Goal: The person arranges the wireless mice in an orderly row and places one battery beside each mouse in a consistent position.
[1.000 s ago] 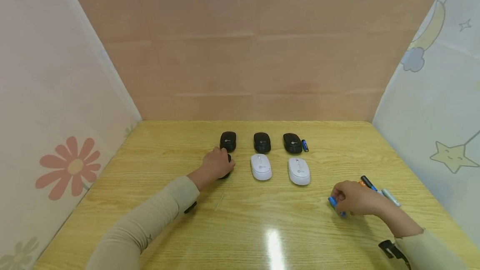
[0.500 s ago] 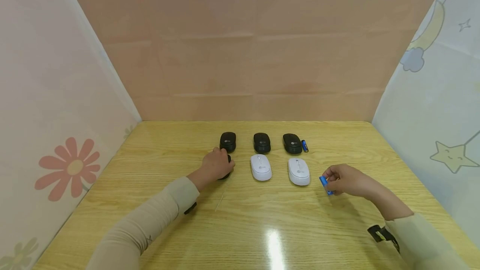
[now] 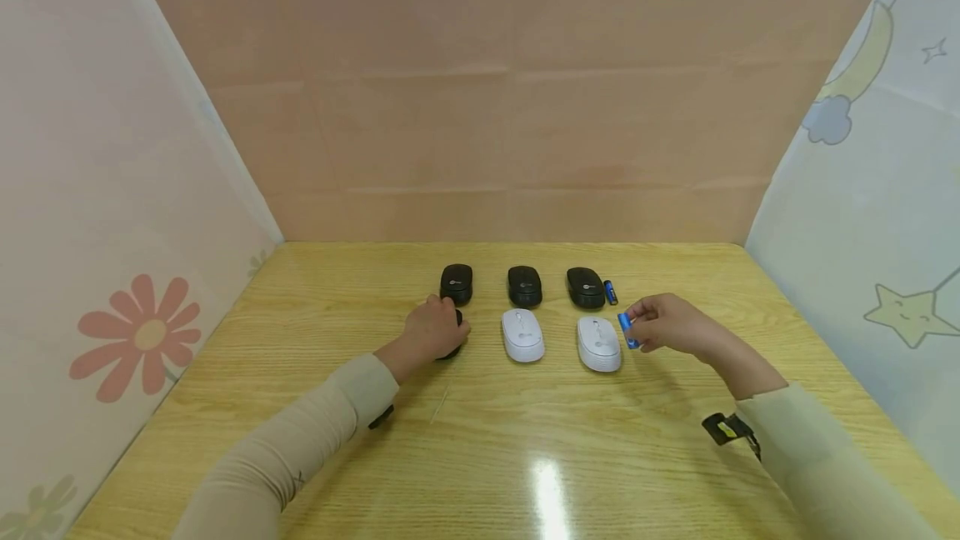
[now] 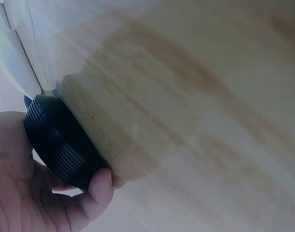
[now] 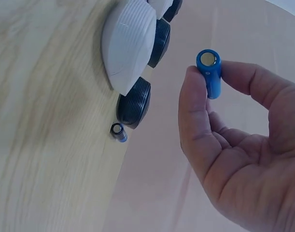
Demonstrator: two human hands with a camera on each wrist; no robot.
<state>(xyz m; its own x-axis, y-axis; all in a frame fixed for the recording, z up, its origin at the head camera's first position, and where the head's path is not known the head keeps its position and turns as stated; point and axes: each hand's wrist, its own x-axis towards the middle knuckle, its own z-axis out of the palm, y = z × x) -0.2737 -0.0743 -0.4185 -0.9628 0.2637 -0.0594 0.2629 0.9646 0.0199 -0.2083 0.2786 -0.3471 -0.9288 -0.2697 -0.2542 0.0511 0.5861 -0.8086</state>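
My left hand grips a black computer mouse at the front left of the group; the hand covers most of it in the head view. Ribbed sides of that mouse show in the left wrist view, with the thumb along its near end. A blue battery is pinched between the thumb and fingers of my right hand, raised over the table. One flat end of it faces the right wrist camera. Close to the left of this hand lies a white mouse. Another blue battery lies beside the far right black mouse.
Two more black mice, one at the back left and one in the middle, stand in the back row. A second white mouse sits in the front row. A peach backdrop rises behind the wooden table.
My right hand has carried the blue battery up and left, from the right side to beside the white mouse. Its forearm now covers where several small items lay. My left hand stays on the mouse.
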